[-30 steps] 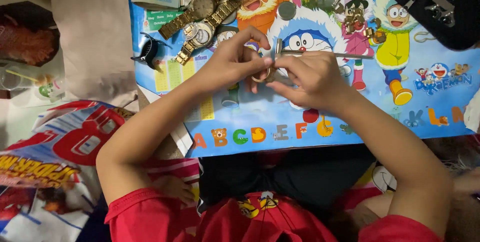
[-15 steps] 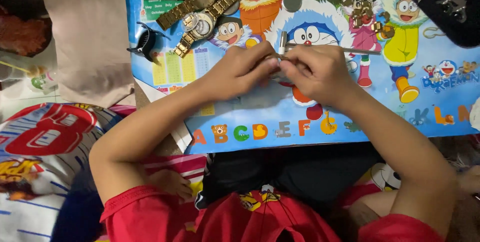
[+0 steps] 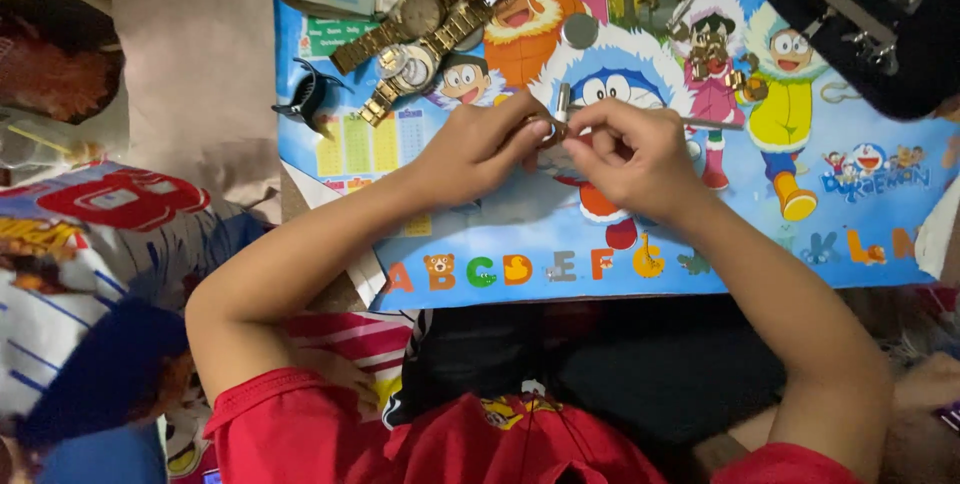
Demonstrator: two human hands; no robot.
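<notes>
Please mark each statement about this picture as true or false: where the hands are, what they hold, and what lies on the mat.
1. Both hands meet over the cartoon mat. True.
2. The left hand and right hand pinch a small metal part between the fingertips. True.
3. The gold watches lie on the person's wrist. False: they lie on the mat, at its upper left, apart from the hands.
4. The black tool case is at the lower left. False: it is at the upper right.
5. The person wears red sleeves. True.
</notes>
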